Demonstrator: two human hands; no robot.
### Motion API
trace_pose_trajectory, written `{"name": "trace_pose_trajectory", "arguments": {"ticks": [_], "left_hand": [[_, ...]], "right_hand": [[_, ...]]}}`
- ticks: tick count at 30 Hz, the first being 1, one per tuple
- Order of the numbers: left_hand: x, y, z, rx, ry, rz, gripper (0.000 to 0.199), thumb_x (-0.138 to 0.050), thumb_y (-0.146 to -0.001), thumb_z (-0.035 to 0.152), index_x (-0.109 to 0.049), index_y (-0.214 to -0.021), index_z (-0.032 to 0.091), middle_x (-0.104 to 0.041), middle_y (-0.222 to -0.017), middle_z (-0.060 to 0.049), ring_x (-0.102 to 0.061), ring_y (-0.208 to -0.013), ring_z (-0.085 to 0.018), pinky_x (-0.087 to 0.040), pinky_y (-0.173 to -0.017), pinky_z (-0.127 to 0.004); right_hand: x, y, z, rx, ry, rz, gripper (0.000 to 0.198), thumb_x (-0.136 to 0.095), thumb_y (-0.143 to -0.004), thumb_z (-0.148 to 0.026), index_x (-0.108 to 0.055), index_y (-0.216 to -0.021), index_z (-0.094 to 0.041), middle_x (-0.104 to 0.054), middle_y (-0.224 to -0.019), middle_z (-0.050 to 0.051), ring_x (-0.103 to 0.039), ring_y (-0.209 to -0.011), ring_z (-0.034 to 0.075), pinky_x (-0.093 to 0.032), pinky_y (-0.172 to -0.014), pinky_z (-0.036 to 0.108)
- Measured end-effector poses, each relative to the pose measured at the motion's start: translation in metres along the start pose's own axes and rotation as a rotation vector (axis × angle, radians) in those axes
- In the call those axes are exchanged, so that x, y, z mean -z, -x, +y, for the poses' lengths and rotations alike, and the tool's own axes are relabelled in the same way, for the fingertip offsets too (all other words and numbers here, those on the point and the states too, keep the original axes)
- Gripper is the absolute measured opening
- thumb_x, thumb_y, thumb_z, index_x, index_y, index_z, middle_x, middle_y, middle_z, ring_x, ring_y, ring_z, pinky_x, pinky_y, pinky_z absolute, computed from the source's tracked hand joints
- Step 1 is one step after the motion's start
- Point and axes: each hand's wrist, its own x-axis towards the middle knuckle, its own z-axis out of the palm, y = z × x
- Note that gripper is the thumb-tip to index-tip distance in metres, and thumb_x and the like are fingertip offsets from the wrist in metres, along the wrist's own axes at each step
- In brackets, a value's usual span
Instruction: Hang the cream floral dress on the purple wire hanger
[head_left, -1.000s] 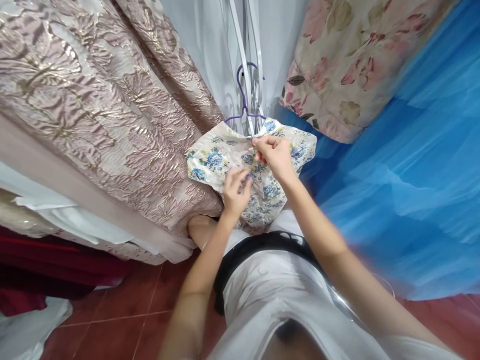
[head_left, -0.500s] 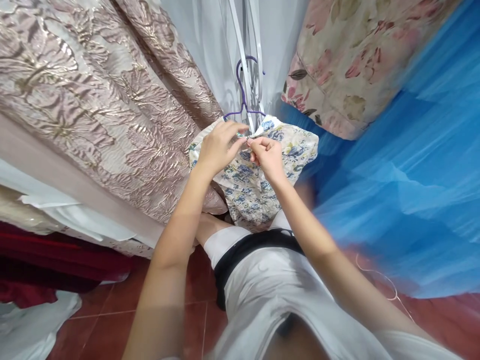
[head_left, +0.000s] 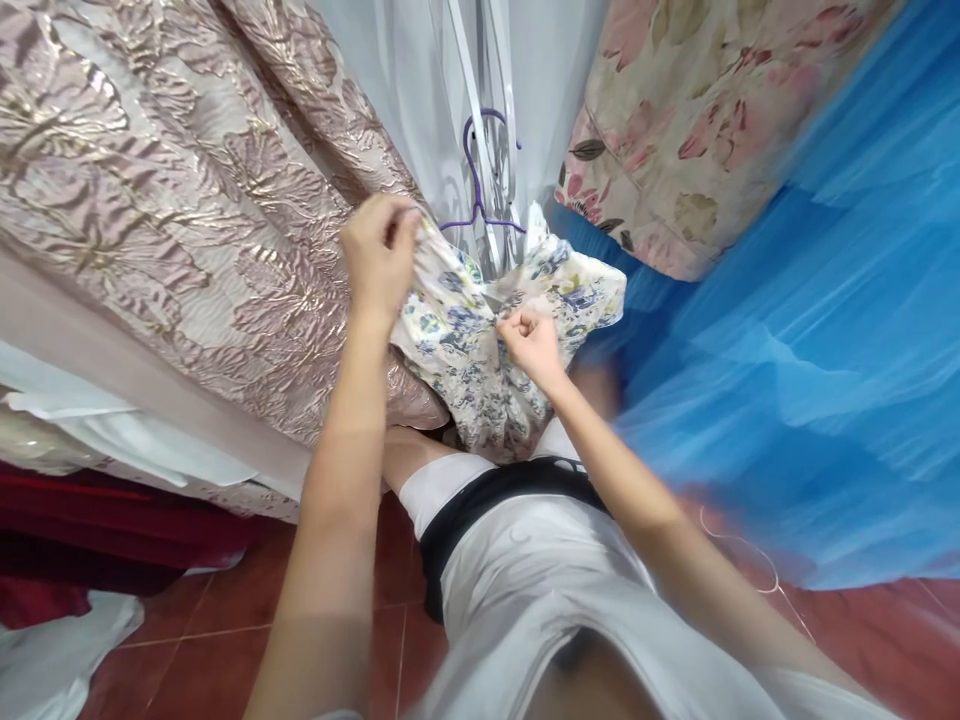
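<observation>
A white dress with a blue and yellow flower print (head_left: 480, 390) hangs in front of me, its neckline parted in a V. A purple hanger (head_left: 478, 180) shows above it, with its lower bar behind the neck opening. My left hand (head_left: 379, 255) is closed on the cloth at the left shoulder and pulls it up and outward. My right hand (head_left: 531, 340) pinches the front at the bottom of the V. Whatever small part lies between those fingertips is hidden. The right shoulder of the dress hangs free.
White metal bars (head_left: 487, 110) rise behind the hanger. Pink brocade fabric (head_left: 187, 200) fills the left side. A pink-flowered cloth (head_left: 697, 130) and blue tulle (head_left: 765, 400) hang to the right. Dark red cloth (head_left: 112, 525) lies low at left, above the red tiled floor (head_left: 187, 650).
My left hand has left the neckline's middle and moved left, taking the shoulder cloth with it. The neck opening is wider. My right hand has slid slightly lower along the front.
</observation>
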Motion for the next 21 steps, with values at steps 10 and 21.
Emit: {"name": "trace_pose_trajectory", "arguments": {"ticks": [10, 21], "left_hand": [[0.038, 0.104, -0.111, 0.518, 0.105, 0.171, 0.044, -0.058, -0.093, 0.062, -0.058, -0.090, 0.018, -0.059, -0.084, 0.003, -0.053, -0.083, -0.011, -0.043, -0.080, -0.028], [-0.033, 0.174, 0.038, 0.526, 0.343, -0.092, 0.029, -0.051, -0.099, 0.045, -0.063, -0.100, 0.019, -0.066, -0.088, -0.004, -0.060, -0.074, -0.016, -0.047, -0.066, -0.025]], "right_hand": [[0.004, 0.064, 0.039, -0.171, 0.047, -0.188, 0.020, -0.061, -0.074, -0.029, -0.049, -0.059, -0.022, -0.049, -0.048, -0.005, -0.043, -0.046, 0.011, -0.032, -0.049, 0.024], [0.035, 0.084, 0.061, -0.102, 0.406, -0.385, 0.024, -0.072, -0.079, -0.036, -0.068, -0.092, -0.017, -0.074, -0.092, 0.008, -0.066, -0.082, 0.022, -0.049, -0.078, 0.033]]}}
